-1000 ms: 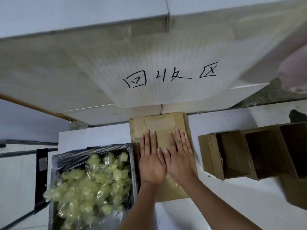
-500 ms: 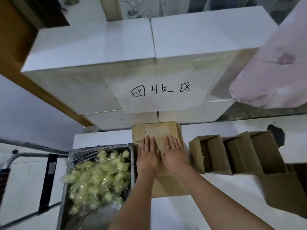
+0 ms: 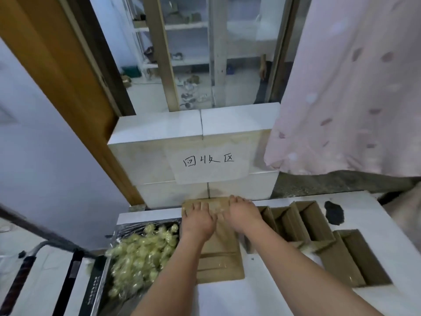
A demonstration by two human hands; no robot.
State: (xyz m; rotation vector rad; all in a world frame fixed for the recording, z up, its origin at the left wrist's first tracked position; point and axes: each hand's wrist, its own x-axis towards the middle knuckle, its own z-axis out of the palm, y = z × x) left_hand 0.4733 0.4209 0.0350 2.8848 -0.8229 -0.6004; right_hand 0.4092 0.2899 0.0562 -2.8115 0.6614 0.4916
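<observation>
Head view: I see both hands farther along than earlier.
Left hand: fingers flat on flattened brown cardboard box.
Right hand: flat too.

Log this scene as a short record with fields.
work: pressing down a closed cardboard box on the white table
left hand: flat on the box's far end
right hand: flat beside it, on the same box
left of box: lined bin of pale yellow wrapped pieces
right of box: open cardboard boxes
behind: handwritten paper sign
</observation>
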